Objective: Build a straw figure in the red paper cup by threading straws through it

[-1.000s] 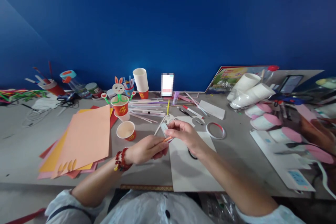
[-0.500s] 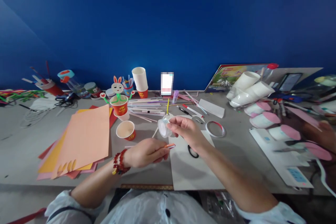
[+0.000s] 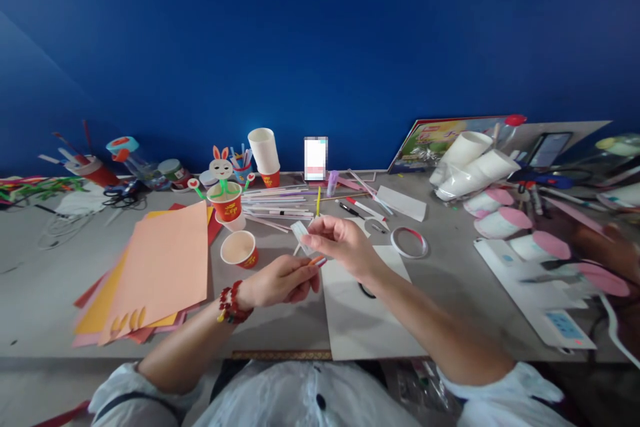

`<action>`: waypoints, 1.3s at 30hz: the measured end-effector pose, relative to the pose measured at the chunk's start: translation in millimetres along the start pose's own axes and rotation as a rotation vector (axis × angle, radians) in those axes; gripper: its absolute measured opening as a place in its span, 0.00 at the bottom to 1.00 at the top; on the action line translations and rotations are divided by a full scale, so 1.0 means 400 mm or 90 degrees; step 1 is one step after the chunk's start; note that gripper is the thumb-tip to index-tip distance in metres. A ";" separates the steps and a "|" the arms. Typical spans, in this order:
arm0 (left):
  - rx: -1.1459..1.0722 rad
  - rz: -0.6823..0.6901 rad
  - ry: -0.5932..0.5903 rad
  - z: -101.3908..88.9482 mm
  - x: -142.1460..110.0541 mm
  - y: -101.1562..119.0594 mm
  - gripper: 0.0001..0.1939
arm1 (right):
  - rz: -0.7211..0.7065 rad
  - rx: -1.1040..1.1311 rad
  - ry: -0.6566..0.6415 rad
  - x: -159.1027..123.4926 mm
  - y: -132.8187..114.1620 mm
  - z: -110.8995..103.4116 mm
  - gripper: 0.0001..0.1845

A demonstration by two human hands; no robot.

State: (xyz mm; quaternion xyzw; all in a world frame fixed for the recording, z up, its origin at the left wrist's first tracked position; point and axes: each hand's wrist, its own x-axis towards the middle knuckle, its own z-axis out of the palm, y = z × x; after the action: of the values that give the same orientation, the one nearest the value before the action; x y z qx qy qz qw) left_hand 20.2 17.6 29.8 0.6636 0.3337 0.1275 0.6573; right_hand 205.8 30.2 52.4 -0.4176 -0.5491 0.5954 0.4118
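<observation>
In front of me my right hand (image 3: 346, 248) pinches a roll of clear tape (image 3: 301, 233), now turned nearly edge-on. Just below it, my left hand (image 3: 286, 280) is closed on a thin orange-and-white piece (image 3: 317, 260) whose tip sticks out past the fingers; its exact kind is unclear. A white sheet of paper (image 3: 373, 330) lies under my right forearm, with a black scissor handle (image 3: 367, 290) partly hidden on it. Left of my hands stands an open paper cup (image 3: 239, 249). Behind that is a red cup with a rabbit figure (image 3: 220, 170).
Coloured paper sheets (image 3: 160, 260) are stacked at left. Several straws (image 3: 277, 200) lie across the back. At right are a double-sided tape ring (image 3: 409, 243), a power strip (image 3: 520, 293) and pink-ended paper cups (image 3: 503, 221). Another person's hand (image 3: 623, 250) shows at the far right edge.
My right hand turned the tape roll face-on, then edge-on again, and shifted slightly left. My left hand keeps hold of the orange-and-white piece. Another person's hand appeared at the far right.
</observation>
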 end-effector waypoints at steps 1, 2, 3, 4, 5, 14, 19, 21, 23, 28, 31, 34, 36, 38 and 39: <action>-0.010 -0.001 0.003 0.001 0.000 0.000 0.27 | 0.002 0.006 -0.002 -0.001 0.000 0.001 0.17; -0.017 -0.002 0.007 0.003 -0.001 0.001 0.27 | 0.004 0.011 -0.004 -0.002 0.000 0.001 0.17; -0.022 -0.001 0.014 0.004 -0.001 0.001 0.26 | 0.006 0.014 -0.006 -0.003 0.000 0.002 0.17; -0.025 0.000 0.020 0.006 -0.001 0.001 0.26 | 0.007 0.016 -0.008 -0.005 0.000 0.002 0.17; -0.029 0.002 0.026 0.007 0.000 0.000 0.26 | 0.010 0.017 -0.011 -0.006 -0.001 0.002 0.17; -0.115 -0.015 0.053 0.007 0.000 -0.012 0.27 | -0.019 0.034 -0.036 -0.023 -0.018 0.007 0.17; -0.145 -0.019 0.094 0.008 -0.008 -0.001 0.27 | -0.024 0.061 -0.039 -0.041 -0.023 0.008 0.15; -0.152 -0.012 0.115 0.010 -0.012 0.002 0.27 | -0.034 0.051 -0.038 -0.050 -0.022 0.006 0.14; -0.161 -0.007 0.132 0.014 -0.014 0.002 0.26 | -0.040 0.039 -0.042 -0.060 -0.018 0.002 0.13; -0.182 0.018 0.161 0.031 -0.018 -0.007 0.25 | -0.117 -0.009 -0.018 -0.093 -0.011 -0.002 0.17; -0.130 0.040 0.205 0.039 -0.022 -0.005 0.23 | -0.181 -0.144 0.019 -0.116 -0.013 0.007 0.18; -0.034 0.088 0.286 0.042 -0.025 0.000 0.21 | -0.329 -0.372 0.053 -0.131 -0.008 0.020 0.21; 0.015 0.124 0.320 0.041 -0.025 0.002 0.21 | -0.457 -0.521 0.089 -0.134 0.005 0.029 0.22; 0.034 0.145 0.333 0.040 -0.023 0.003 0.21 | -0.548 -0.616 0.132 -0.133 0.021 0.034 0.22; 0.037 0.150 0.338 0.040 -0.022 0.003 0.21 | -0.574 -0.640 0.146 -0.133 0.027 0.036 0.23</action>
State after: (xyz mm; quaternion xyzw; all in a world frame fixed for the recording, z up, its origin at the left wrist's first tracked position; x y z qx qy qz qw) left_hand 23.8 -0.3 31.9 0.6597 0.4184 0.3625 0.5082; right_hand 208.4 -25.3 44.5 -0.3493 -0.8319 -0.0092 0.4311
